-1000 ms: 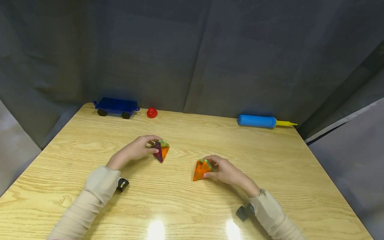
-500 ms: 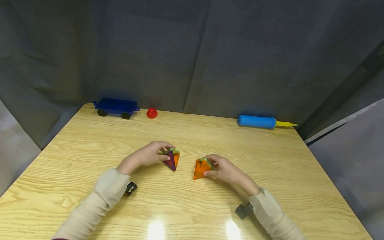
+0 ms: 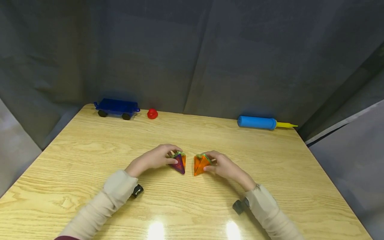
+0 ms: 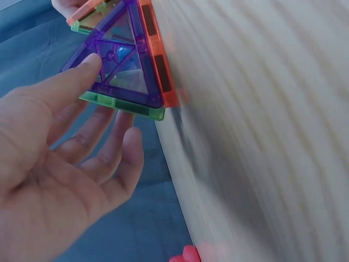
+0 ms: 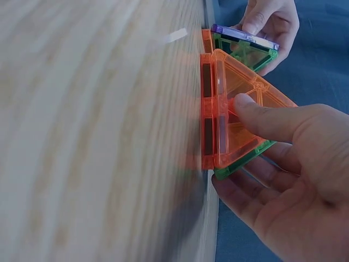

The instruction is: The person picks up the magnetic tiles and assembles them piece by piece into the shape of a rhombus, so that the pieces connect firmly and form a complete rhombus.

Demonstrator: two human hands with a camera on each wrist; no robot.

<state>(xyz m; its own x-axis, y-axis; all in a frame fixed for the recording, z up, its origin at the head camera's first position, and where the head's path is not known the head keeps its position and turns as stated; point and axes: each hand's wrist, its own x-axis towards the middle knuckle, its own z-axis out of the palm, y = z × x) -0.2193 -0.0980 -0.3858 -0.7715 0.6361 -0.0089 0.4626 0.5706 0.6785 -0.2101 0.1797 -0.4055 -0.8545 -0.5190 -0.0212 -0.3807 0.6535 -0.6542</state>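
Observation:
Near the middle of the table, my left hand [image 3: 157, 157] pinches a small pyramid of translucent magnetic tiles [image 3: 180, 165], with purple, green and orange sides. The left wrist view has my thumb on its purple tile [image 4: 143, 82] and fingers behind the green one [image 4: 122, 105]. Facing it across a narrow gap, a second magnetic-tile pyramid [image 3: 200, 165], orange and green, is gripped by my right hand [image 3: 223, 166]. In the right wrist view, that thumb presses the orange tile [image 5: 228, 144], while fingers support the green tile [image 5: 242, 160]. Both pyramids stand close over the wood.
Along the back edge of the wooden table [image 3: 186, 206] are a blue toy wagon [image 3: 117, 106], a small red dome-shaped piece [image 3: 152, 114] and a blue hand pump [image 3: 257, 122] with a yellow nozzle. A dark curtain [image 3: 192, 56] hangs behind them.
My left hand has carried its pyramid rightward and slightly nearer, narrowing the gap between the two pyramids. The right hand has shifted only a little, slightly away from me, still gripping its own.

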